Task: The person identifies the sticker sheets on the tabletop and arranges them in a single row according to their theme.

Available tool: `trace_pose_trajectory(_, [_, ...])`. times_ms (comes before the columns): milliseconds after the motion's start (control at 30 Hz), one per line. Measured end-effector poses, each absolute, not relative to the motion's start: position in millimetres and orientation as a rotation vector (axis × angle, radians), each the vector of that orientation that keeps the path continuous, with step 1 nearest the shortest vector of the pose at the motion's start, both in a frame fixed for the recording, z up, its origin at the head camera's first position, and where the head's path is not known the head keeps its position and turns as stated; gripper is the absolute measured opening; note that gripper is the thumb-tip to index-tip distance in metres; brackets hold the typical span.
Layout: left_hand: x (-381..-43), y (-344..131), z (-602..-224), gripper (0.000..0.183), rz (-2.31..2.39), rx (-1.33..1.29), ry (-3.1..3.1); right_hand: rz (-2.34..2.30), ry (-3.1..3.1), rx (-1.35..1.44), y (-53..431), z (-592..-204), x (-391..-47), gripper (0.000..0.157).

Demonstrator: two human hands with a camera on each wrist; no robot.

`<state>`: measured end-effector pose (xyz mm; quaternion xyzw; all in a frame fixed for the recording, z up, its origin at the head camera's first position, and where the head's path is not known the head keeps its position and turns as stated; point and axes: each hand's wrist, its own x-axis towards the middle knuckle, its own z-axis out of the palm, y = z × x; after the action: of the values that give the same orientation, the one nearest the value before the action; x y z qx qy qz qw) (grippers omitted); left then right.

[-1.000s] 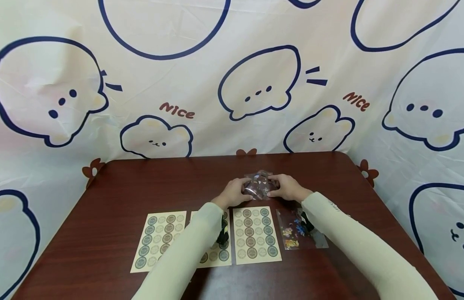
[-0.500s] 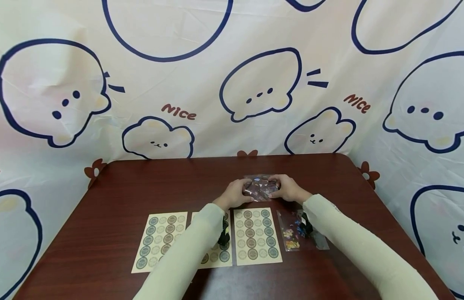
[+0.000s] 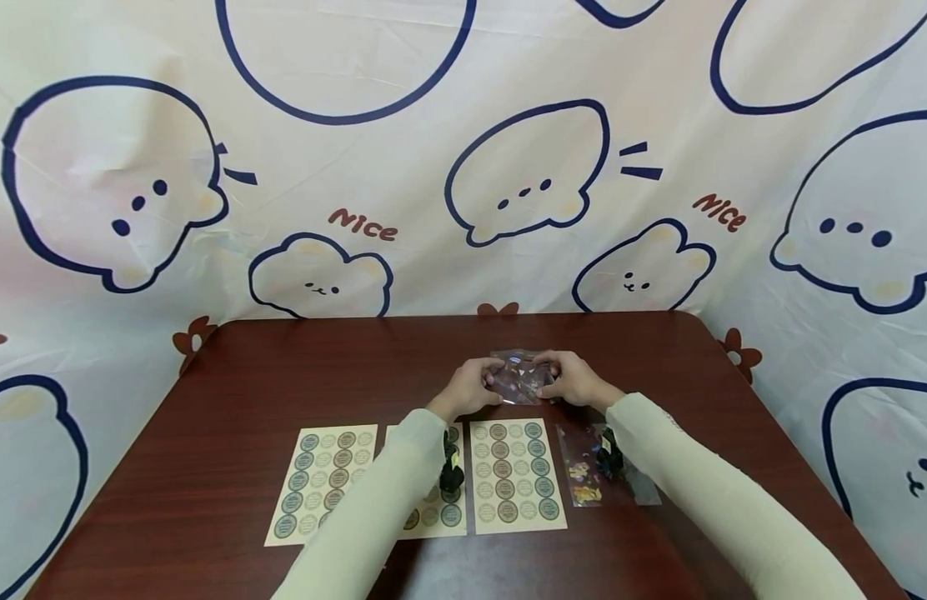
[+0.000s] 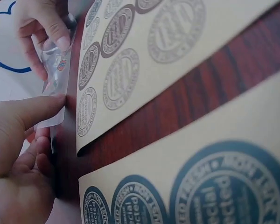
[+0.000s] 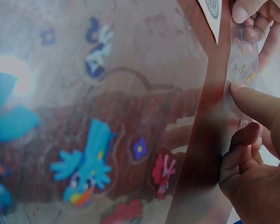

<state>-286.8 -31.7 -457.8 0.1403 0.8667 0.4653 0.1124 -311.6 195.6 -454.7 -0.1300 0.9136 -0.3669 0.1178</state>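
A clear plastic sticker sheet (image 3: 518, 379) with small coloured prints spans the gap between both hands, beyond the paper sheets. My left hand (image 3: 467, 389) pinches its left edge. In the left wrist view the thumb lies on top of the film, with curled fingers below. At the opposite edge my right hand (image 3: 576, 380) pinches the film between thumb and fingers. The right wrist view shows tiny coloured figures on the held sheet (image 5: 243, 65). A second clear sticker sheet (image 5: 144, 107), with blue and red cartoon ponies, lies under the right wrist.
On the brown table (image 3: 208, 467) lie three cream sheets of round label stickers in a row: a left one (image 3: 313, 483), a middle one partly hidden by the left sleeve, and a right one (image 3: 516, 475). A printed curtain (image 3: 411, 167) hangs behind the table.
The held sticker sheet, which bulged up at its far side a second ago, now looks flatter and lower. Both hands stay at its edges. The head view has shifted slightly.
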Motion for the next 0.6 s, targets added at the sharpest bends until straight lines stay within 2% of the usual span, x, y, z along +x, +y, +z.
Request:
trace_pose_trajectory(367, [-287.6, -31.8, -459.2, 0.061, 1.401, 0.381, 2.532, -1.222, 2.575, -0.357, 200.7, -450.7, -310.7, 0.058])
trace_pose_trajectory(600, [-285.2, -31.6, -459.3, 0.067, 1.389, 0.382, 2.545, -1.281, 2.518, -0.327, 198.4, -449.9, -310.6, 0.060])
